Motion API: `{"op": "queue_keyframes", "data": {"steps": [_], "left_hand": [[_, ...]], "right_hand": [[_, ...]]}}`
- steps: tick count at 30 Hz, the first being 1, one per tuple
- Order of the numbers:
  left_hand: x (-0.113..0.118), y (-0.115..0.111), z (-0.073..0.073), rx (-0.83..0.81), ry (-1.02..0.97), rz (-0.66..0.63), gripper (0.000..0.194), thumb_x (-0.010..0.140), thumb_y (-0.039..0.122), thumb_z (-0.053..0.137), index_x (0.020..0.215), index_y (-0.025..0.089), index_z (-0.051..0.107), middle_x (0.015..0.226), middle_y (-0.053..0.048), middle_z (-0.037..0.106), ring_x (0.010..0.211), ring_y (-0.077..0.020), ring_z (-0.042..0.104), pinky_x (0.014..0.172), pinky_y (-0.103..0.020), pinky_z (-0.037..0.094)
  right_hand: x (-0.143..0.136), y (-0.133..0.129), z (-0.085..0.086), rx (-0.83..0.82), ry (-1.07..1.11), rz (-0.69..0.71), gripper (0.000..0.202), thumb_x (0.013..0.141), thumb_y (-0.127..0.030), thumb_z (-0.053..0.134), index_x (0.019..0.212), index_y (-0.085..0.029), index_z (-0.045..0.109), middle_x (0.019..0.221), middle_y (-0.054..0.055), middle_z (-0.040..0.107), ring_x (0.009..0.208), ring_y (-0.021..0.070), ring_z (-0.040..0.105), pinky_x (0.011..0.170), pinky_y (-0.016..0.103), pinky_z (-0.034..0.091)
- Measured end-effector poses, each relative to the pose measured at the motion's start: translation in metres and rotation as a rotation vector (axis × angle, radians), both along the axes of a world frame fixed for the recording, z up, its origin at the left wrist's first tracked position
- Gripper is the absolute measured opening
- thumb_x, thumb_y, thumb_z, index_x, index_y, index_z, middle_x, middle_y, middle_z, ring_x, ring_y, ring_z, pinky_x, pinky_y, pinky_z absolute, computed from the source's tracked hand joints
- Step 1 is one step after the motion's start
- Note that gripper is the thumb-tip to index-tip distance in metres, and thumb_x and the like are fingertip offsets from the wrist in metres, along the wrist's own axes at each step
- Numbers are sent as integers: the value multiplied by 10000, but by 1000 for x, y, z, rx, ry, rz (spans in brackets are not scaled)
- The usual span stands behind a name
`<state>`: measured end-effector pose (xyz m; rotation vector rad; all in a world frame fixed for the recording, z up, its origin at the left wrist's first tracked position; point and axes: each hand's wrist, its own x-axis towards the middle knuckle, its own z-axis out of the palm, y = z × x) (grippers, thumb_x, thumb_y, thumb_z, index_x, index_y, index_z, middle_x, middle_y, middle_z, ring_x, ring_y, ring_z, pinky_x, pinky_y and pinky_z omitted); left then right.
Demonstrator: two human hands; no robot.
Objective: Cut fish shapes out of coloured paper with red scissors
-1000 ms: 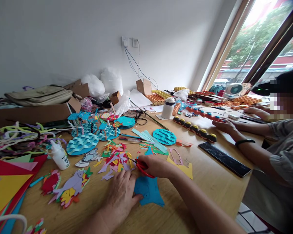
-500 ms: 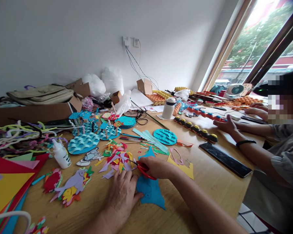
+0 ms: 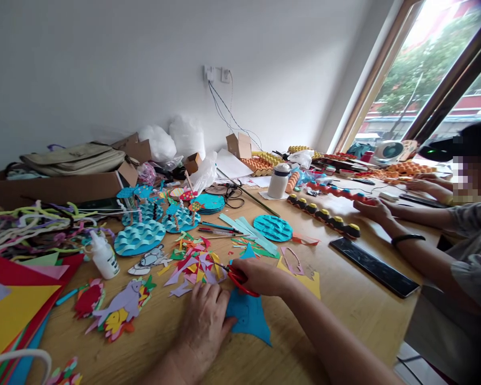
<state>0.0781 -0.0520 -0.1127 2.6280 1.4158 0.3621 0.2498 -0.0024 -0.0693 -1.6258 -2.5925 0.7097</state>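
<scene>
My right hand (image 3: 260, 275) is closed on red-handled scissors (image 3: 242, 282), whose blades point left over the heap of paper scraps (image 3: 198, 262). Under and below the scissors lies a blue paper piece (image 3: 249, 318) with faint drawn lines; part of it shows above my right hand too. My left hand (image 3: 207, 315) rests on the table at the left edge of the blue paper, its thumb on that edge. Its other fingers are bent and close together, and whether they pinch anything is hidden. Cut-out paper fish (image 3: 122, 302) lie to the left.
A glue bottle (image 3: 104, 256), round blue wavy discs (image 3: 140, 238) and coloured sheets (image 3: 16, 315) are on the left. A black phone (image 3: 372, 267), a white bottle (image 3: 278, 182) and a painted egg-carton strip (image 3: 324, 216) lie right. Another person's hands (image 3: 374, 211) are at the far right.
The view has shifted slightly. The other person's near hand has lowered towards the red and blue strip. My hands and the scissors hold nearly the same places.
</scene>
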Motion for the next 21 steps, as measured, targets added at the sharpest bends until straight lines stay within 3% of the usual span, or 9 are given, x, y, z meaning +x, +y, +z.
{"op": "queue_keyframes", "data": {"steps": [6,14,21], "left_hand": [[-1,2,0,-2,12,9,251,755,266,604,986,173,634,966,-86,637,937,-277,544,890,-439,385],[0,2,-2,-3,11,5,307,771,250,576,1067,180,619,977,-92,633,945,-282,540,927,-460,358],[1,0,-7,-8,-40,15,357,750,248,599,1104,207,599,997,-81,634,951,-278,535,915,-459,371]], "right_hand": [[-3,-1,-2,3,5,12,159,753,-215,502,881,-159,580,809,61,615,654,132,494,513,197,281],[1,5,-7,-26,26,-5,181,689,-228,587,858,-163,590,801,49,626,668,135,490,532,198,299],[-2,-1,-2,-38,106,-51,118,679,-153,540,790,-164,577,733,29,601,619,122,464,522,204,281]]}}
